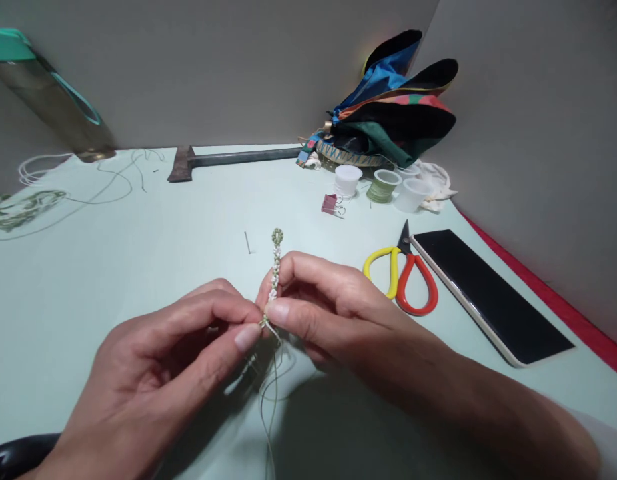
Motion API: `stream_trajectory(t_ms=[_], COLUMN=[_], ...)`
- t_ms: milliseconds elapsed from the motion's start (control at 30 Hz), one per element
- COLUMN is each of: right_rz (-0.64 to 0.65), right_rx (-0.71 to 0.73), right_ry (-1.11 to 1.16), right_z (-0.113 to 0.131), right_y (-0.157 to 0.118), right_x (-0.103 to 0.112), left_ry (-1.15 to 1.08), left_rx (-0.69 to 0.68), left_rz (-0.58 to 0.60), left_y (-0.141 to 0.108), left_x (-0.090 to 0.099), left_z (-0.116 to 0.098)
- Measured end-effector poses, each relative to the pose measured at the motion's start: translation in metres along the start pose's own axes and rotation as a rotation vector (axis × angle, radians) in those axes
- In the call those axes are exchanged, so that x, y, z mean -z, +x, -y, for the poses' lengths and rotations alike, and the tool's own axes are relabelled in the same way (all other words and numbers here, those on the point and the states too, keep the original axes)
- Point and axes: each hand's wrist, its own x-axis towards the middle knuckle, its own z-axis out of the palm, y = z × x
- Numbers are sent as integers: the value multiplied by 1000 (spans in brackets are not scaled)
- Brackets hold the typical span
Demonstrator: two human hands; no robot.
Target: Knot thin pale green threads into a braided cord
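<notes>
A narrow green-and-white knotted cord band (276,263) stands up between my hands, with a small loop at its top end. My right hand (333,303) pinches the band near its lower end between thumb and forefinger. Just to the left, the thumb and forefinger of my left hand (188,353) are pressed together at the bottom of the band, closed on the cord there. Loose thin cords (275,393) hang below the fingertips toward the front edge of the view. The other fingers of both hands are curled and partly hidden.
Scissors (417,287) and a phone (493,293) lie at right. Behind are thread spools (382,187), a binder clip (330,204), a colourful fabric item (393,113) and a hammer (238,158). A bottle (58,100) and cord bundle (28,208) are left; a pin (247,243) lies mid-table.
</notes>
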Motion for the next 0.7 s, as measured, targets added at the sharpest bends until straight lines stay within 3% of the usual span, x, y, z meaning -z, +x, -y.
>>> stream_trajectory(t_ms=[133, 300, 467, 533, 700], right_rz=[11, 18, -43, -64, -19], right_rx=[-30, -81, -30, 4, 35], right_ry=[-42, -117, -217, -198, -142], right_z=[2, 8, 11, 10, 7], right_y=[-2, -3, -2, -3, -3], right_x=[-2, -1, -2, -3, -5], left_ry=[68, 110, -139, -161, 116], left_rx=[-83, -63, 233, 283, 25], left_rz=[-2, -12, 49, 64, 28], left_y=[0, 2, -4, -4, 2], left_x=[1, -1, -2, -3, -4], left_z=[0, 0, 2, 2, -5])
